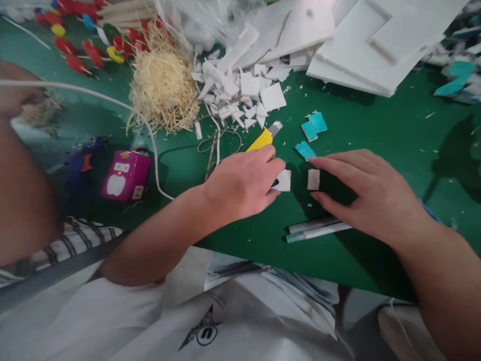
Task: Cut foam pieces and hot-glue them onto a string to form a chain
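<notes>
My left hand point(244, 180) is closed, its fingertips on a small white foam piece point(284, 181). A yellow utility knife point(260, 141) lies just beyond these fingers, its blade pointing away and its rear end hidden by the hand. My right hand point(370, 193) is open, with thumb and index finger apart on either side of a small white foam block point(313, 179). Small gaps seem to show between the fingers and the block. A blue-topped foam piece point(305, 150) lies by the right index fingertip. Other blue-topped pieces point(317, 122) lie farther back.
White foam scraps point(250, 83) and foam sheets point(361, 45) lie at the back. Wood shavings point(165, 82), a magenta box point(127, 175) and a white cable point(154, 143) are left. Two pen-like sticks point(319, 230) lie in front. Another person's arm point(26, 190) is far left.
</notes>
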The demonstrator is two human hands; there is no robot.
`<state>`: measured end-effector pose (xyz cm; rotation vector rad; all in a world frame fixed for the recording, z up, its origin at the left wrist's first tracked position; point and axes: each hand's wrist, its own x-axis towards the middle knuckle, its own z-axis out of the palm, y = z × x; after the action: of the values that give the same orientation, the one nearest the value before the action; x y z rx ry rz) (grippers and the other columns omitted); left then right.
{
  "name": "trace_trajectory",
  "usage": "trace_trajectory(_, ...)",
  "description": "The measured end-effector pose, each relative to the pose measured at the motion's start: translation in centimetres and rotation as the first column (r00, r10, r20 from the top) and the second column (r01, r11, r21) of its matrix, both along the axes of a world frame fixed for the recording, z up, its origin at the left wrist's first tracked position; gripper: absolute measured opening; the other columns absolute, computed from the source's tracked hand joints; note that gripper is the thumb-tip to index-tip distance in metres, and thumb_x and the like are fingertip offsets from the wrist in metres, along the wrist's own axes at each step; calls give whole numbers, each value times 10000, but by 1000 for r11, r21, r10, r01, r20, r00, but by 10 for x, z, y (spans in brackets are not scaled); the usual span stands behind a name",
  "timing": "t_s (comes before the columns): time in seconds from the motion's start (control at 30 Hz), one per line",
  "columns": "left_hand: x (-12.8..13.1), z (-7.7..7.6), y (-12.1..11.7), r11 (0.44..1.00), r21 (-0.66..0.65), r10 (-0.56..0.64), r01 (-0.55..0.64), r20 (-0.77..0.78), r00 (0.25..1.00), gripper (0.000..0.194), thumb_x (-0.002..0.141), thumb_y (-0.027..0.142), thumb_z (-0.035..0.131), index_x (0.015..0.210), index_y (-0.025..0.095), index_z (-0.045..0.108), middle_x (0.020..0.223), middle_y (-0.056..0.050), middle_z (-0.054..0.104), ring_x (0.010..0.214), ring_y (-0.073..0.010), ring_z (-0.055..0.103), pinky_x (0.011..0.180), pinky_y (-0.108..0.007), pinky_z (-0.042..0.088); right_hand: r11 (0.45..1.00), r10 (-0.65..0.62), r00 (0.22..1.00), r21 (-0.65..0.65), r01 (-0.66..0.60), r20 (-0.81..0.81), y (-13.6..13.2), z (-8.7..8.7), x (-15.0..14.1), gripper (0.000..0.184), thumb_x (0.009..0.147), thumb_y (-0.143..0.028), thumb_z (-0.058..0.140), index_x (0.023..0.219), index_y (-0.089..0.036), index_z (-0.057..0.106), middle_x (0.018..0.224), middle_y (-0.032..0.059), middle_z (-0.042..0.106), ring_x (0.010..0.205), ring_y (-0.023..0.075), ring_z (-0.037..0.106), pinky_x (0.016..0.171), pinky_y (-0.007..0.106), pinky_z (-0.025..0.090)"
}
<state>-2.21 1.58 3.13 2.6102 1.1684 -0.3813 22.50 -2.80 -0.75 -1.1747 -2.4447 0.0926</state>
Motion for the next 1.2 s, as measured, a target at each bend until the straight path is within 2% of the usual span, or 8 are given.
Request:
trace_trajectory(0.27,-1,-1,0,1000,12,-5,5,12,1000,316,985,342,625,1252,175,651,1167,-86,631,1001,-252,694,707,-330,466,996,87,996,-9,-86,32,-1,-5,-14,417,962,-218,618,1377,-200,581,1126,117,773,978,253,738,789,392,574)
trace_trajectory(0.47,-1,-2,1,1000,9,-4,3,22,1000,301,979,342,631,1232,180,654,1176,-83,636,987,-247,701,683,-318,455,999,33,999,31,-33,0,-4,-9,-21,387,968,-211,598,1354,-202,608,1140,126,771,1009,263,741,844,424,584)
trace_trajectory(0.7,-2,1,1,1000,-16,19,-19,-9,1000,350,994,363,626,1296,187,633,1244,-94,616,1004,-248,700,689,-314,468,999,-33,997,7,32,68,-2,20,1,464,931,-231,659,1390,-258,597,1276,127,730,1109,306,719,899,470,603)
trace_trajectory(0.77,-2,2,2,999,-27,23,-24,-21,1000,350,1002,366,612,1305,192,628,1261,-94,611,1021,-248,700,700,-313,474,993,-114,988,-12,116,102,10,27,8,385,955,-276,633,1340,-252,641,1228,122,746,1068,306,724,876,467,606)
trace_trajectory(0.83,-1,2,2,999,-31,30,-31,-34,999,345,1009,371,601,1306,196,624,1266,-89,610,1034,-247,699,712,-314,482,995,-94,986,-6,96,135,33,27,14,399,962,-349,625,1342,-233,661,1251,132,743,1087,325,718,892,482,601)
trace_trajectory(0.9,-1,2,2,999,-36,26,-28,-35,999,347,1013,370,593,1313,197,618,1271,-85,608,1050,-248,698,737,-320,495,1000,10,983,9,-12,184,63,22,20,458,948,-412,641,1364,-222,667,1269,142,743,1113,345,715,893,493,595)
trace_trajectory(1.03,-1,2,3,999,-46,22,-23,-32,999,354,1013,363,585,1325,198,611,1278,-81,608,1056,-260,700,746,-342,512,987,145,947,-106,-119,287,110,11,22,525,900,-327,637,1422,-269,629,1287,112,744,1202,361,682,941,536,556)
trace_trajectory(1.2,-1,3,3,999,-39,20,-21,-34,999,334,1010,359,591,1298,193,620,1267,-92,611,1050,-265,701,731,-339,501,987,144,953,-103,-120,267,112,4,10,507,889,-311,592,1394,-336,637,1192,69,760,1153,329,687,972,544,542)
